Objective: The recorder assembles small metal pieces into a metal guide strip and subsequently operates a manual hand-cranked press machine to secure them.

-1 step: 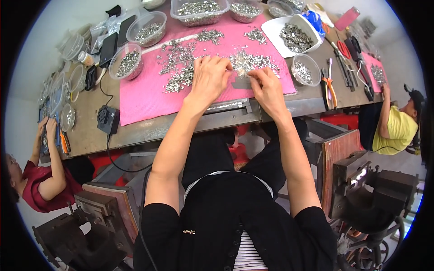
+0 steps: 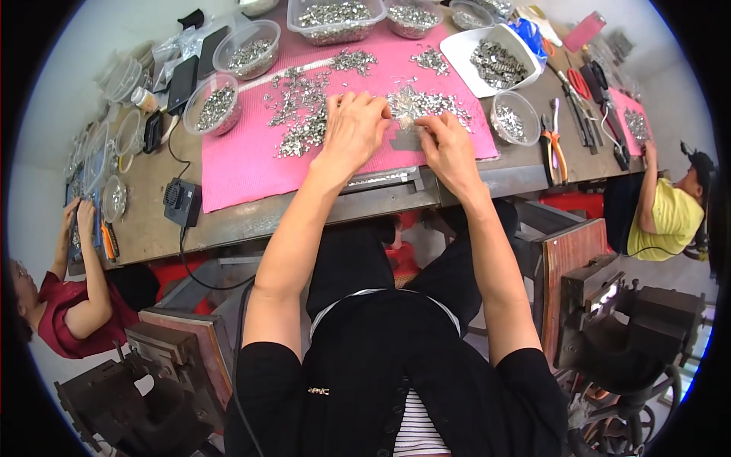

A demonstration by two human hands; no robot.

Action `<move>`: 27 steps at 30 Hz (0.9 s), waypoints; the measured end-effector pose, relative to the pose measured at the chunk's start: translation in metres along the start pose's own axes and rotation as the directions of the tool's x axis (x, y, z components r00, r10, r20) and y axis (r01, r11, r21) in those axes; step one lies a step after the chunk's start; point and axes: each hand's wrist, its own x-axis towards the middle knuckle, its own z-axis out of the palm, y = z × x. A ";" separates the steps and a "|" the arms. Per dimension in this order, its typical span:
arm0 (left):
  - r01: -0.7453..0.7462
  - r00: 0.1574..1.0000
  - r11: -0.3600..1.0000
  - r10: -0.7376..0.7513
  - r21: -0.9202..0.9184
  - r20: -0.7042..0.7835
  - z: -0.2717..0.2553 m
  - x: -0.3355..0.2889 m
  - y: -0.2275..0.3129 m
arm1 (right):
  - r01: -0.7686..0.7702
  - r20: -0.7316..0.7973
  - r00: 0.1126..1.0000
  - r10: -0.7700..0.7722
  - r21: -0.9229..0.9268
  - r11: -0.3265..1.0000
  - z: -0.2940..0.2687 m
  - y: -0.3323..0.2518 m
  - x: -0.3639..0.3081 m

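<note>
Curled over the pink mat [image 2: 244,167], the left hand [image 2: 354,129] and the right hand [image 2: 451,150] are held with fingers bent, but whether any of the small silver bits [image 2: 303,137] is pinched in either one cannot be told. By the mat's near edge, a grey metal bar [image 2: 381,180] is set. To the mat's left, a black box [image 2: 183,200] is placed; to its right, pliers [image 2: 545,152] with orange handles are laid. Heaps of the bits are spread on the mat, beside both hands and past them. A round clear tub [image 2: 221,128] is stood at the mat's left edge, and a small clear tub [image 2: 525,139] just off its right edge. A white tray [image 2: 458,57] is set farther along its right side.
</note>
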 end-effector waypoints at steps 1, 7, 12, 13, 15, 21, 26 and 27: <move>-0.002 1.000 1.000 0.002 0.001 -0.003 0.002 0.004 -0.003 | 0.069 0.015 0.998 -0.068 -0.104 0.992 0.003 0.004 0.002; -0.146 0.978 0.980 0.123 0.132 0.166 0.004 0.020 -0.010 | 0.046 0.022 0.999 -0.046 0.003 0.999 -0.006 0.002 -0.008; -0.196 0.932 0.966 0.132 0.165 0.337 0.004 0.029 -0.008 | -0.028 -0.029 0.999 0.030 0.067 0.997 -0.007 0.005 -0.008; -0.197 0.932 0.966 0.133 0.165 0.337 0.006 0.026 -0.009 | -0.017 -0.026 0.999 0.018 0.046 0.999 -0.007 0.005 -0.008; -0.223 0.961 0.966 0.195 0.132 0.193 0.011 0.016 -0.012 | -0.004 -0.024 1.000 0.004 0.027 1.000 -0.006 0.004 -0.007; -0.080 0.988 0.987 0.097 -0.138 0.122 0.009 0.002 -0.014 | -0.008 0.046 0.999 0.005 0.059 0.998 -0.010 0.000 0.000; -0.045 0.982 0.992 0.065 -0.116 0.179 -0.001 0.008 -0.020 | 0.160 0.113 0.980 -0.163 0.030 0.987 -0.015 0.009 0.008; -0.091 0.982 0.991 0.106 -0.096 0.158 -0.003 0.010 -0.021 | 0.160 0.113 0.980 -0.163 0.029 0.987 -0.016 0.010 0.009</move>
